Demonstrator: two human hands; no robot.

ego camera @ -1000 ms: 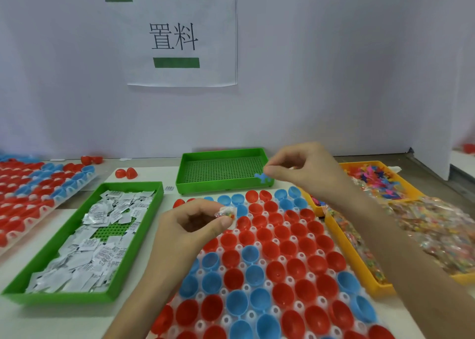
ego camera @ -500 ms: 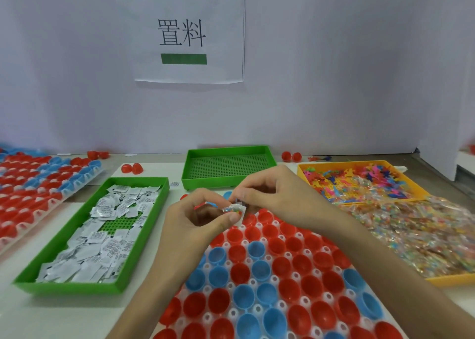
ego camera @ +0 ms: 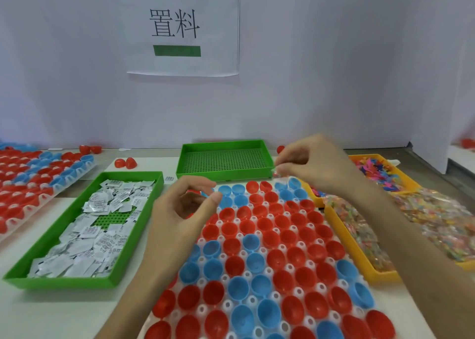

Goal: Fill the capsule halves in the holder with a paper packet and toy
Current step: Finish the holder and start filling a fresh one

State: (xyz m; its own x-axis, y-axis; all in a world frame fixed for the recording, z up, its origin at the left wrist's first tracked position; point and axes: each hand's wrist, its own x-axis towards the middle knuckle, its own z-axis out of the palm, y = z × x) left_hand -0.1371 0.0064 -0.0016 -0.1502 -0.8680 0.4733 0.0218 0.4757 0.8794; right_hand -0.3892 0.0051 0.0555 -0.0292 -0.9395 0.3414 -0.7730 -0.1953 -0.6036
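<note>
The white holder point(ego camera: 299, 291) fills the middle of the table, and red and blue capsule halves point(ego camera: 259, 236) sit open in its rows. My left hand point(ego camera: 182, 207) hovers over the holder's far left corner, thumb and forefinger apart, nothing in it. Above the far right corner, my right hand point(ego camera: 311, 164) pinches a small pale item point(ego camera: 276, 171) at its fingertips; the item is blurred. Paper packets point(ego camera: 102, 225) lie heaped in the green tray point(ego camera: 137, 232) on the left.
An empty green tray point(ego camera: 223, 143) stands behind the holder. Two yellow trays on the right hold coloured toys point(ego camera: 372, 169) and clear bagged toys point(ego camera: 437, 223). A second filled holder point(ego camera: 38, 174) lies far left, with loose red halves point(ego camera: 124, 163) nearby. A white wall rises behind.
The hands met over the holder, then parted. My right hand has moved back and right with the small item; my left hand no longer holds the packet.
</note>
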